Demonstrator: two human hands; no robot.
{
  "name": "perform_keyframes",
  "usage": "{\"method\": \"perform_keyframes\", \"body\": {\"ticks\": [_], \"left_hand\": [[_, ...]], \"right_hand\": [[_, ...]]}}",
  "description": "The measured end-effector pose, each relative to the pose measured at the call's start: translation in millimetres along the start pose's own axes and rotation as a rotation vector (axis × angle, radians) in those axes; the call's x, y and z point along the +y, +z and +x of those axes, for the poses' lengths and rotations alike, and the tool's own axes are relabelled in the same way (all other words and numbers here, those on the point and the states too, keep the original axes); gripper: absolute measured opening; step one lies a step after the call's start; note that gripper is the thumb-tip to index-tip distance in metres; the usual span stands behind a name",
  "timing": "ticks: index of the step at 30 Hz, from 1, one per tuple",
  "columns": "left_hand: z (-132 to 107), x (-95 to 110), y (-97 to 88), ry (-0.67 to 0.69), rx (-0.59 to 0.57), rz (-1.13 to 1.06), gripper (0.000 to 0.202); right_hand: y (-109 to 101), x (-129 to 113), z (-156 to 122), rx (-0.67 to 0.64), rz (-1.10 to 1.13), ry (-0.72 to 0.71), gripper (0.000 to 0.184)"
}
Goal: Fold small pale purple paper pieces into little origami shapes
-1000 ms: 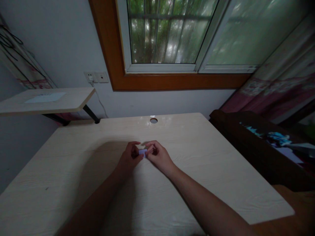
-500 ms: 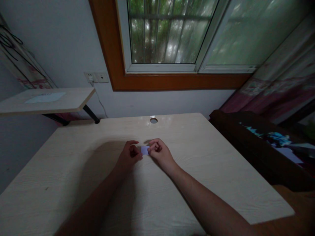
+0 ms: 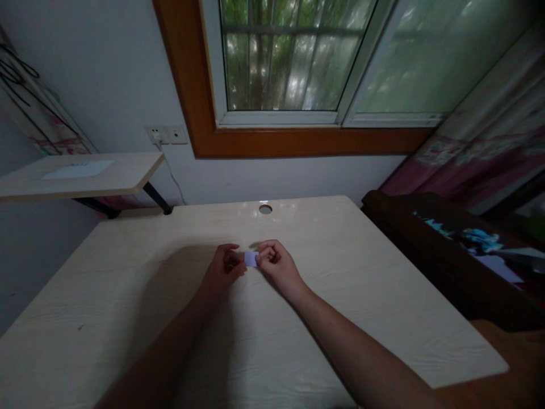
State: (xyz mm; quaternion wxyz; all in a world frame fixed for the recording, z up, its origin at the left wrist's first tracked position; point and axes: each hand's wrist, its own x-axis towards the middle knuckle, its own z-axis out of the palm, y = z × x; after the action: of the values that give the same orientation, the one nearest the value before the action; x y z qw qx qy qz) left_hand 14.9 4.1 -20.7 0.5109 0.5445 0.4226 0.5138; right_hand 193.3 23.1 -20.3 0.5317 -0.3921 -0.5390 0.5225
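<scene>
A small pale-violet square of paper (image 3: 251, 259) is between my two hands, over the middle of the light wooden desk (image 3: 349, 295). My right hand (image 3: 276, 262) pinches its right edge between thumb and curled fingers. On the other side is my left hand (image 3: 225, 266), with its index finger stretched out and its thumb apart below. The left thumb tip is close to the paper's lower left corner; whether it touches is too small to tell.
A raised shelf (image 3: 140, 170) on black legs stands at the desk's back left, with a sheet (image 3: 80, 169) on it. A round cable hole (image 3: 265, 209) is near the back edge. Dark furniture (image 3: 426, 244) bearing several items stands to the right. A window (image 3: 293, 57) is behind.
The paper has shifted very slightly upward, and more of its lower left corner shows beside the left thumb. Both hands stay almost where they were.
</scene>
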Motion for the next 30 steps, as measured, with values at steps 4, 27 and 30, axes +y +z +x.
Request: {"method": "perform_keyframes", "body": {"ticks": [4,27,30], "left_hand": [[0.9,-5.7,-0.3,-0.006,0.006,0.054,0.047],[-0.5,-1.9,0.6,-0.039,-0.017,0.052,0.044],[-0.1,-2.4,-1.1,-0.037,0.004,0.052,0.043]], "right_hand": [[1.7,2.6,-3.4,-0.075,-0.037,-0.003,0.026],[2.1,-1.2,-4.9,-0.113,-0.032,-0.02,0.029],[1.1,-1.3,-2.6,-0.099,0.042,-0.018,0.03]]}}
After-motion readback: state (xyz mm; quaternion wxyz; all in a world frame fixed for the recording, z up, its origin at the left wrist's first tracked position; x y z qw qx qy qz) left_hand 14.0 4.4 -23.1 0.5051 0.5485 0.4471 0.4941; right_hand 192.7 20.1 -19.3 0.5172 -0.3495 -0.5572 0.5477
